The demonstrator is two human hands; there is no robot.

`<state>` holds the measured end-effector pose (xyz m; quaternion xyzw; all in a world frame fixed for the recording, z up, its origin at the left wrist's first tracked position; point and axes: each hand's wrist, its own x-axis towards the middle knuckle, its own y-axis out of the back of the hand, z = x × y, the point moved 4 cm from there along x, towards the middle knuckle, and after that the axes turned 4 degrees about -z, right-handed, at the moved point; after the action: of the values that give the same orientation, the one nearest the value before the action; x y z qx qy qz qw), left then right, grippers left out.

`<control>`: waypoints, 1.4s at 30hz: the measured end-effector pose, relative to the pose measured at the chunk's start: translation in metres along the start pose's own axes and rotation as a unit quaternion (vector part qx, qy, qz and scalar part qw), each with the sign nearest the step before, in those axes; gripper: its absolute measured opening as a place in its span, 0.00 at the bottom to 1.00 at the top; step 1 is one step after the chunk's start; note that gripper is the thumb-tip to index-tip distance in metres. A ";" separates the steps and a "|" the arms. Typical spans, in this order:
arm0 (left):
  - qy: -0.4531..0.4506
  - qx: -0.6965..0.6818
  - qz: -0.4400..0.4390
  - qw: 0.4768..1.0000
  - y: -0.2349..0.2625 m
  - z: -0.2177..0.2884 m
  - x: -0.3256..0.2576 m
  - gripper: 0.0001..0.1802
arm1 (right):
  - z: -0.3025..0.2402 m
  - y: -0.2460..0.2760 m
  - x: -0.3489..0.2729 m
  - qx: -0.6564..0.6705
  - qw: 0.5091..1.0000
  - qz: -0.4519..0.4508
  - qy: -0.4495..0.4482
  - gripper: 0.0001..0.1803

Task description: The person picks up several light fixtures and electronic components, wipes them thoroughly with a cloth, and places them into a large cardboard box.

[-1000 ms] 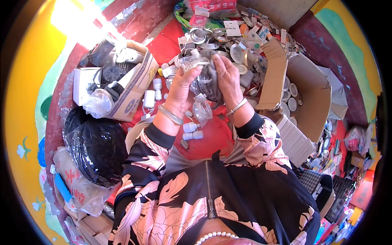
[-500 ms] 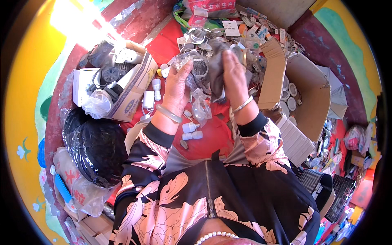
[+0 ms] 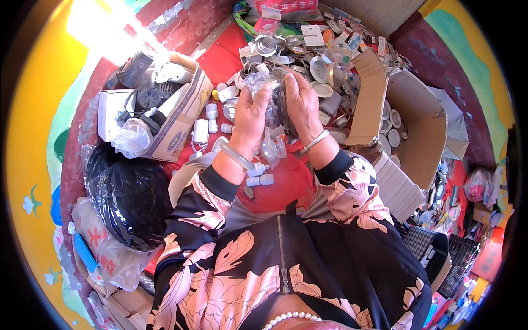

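My left hand (image 3: 254, 114) is closed on a crinkled clear plastic bag (image 3: 258, 82) in front of my body. My right hand (image 3: 302, 104) pinches the same bundle from its other side, fingertips near its top. Something greyish shows between the palms; whether it lies inside the plastic or behind it I cannot tell. Below the hands a second clear plastic piece (image 3: 270, 146) hangs or lies over the red sheet (image 3: 280, 195). White lamp bulbs (image 3: 259, 180) rest on that sheet close to my wrists.
At left stands a carton (image 3: 184, 110) of dark and white appliances, with a black plastic bag (image 3: 129, 203) nearer me. An open cardboard box (image 3: 421, 132) with round white lamps is at right. Piled lamp parts (image 3: 322, 69) and small boxes lie beyond my hands.
My hands have come together on the plastic bundle. The grey cloth-like piece that hung from my right hand no longer shows spread out, and lamp parts behind it are uncovered.
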<state>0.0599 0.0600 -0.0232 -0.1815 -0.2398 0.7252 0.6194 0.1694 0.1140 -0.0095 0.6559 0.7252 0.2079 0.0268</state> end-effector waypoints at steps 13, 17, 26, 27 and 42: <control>0.082 -0.155 0.011 0.985 0.010 0.008 0.011 0.14 | 0.043 0.014 0.009 0.513 0.791 -0.059 -0.327 0.16; 0.063 -0.278 0.033 0.958 0.033 0.010 0.021 0.18 | 0.017 0.022 0.012 0.556 0.779 -0.017 -0.288 0.19; 0.121 -0.284 -0.008 0.951 0.005 -0.009 0.005 0.19 | 0.013 -0.013 -0.007 0.368 0.927 -0.018 -0.074 0.15; 0.125 -0.277 -0.017 0.953 0.003 -0.009 0.004 0.19 | 0.015 -0.011 -0.007 0.381 0.921 -0.011 -0.083 0.13; 0.074 -0.391 0.022 0.917 0.031 0.023 0.018 0.18 | 0.043 0.024 0.021 0.528 0.805 -0.016 -0.272 0.08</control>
<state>0.0193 0.0712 -0.0215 -0.4679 -0.4536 0.5714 0.4989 0.2024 0.1471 -0.0362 0.5869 0.6963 -0.3941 -0.1239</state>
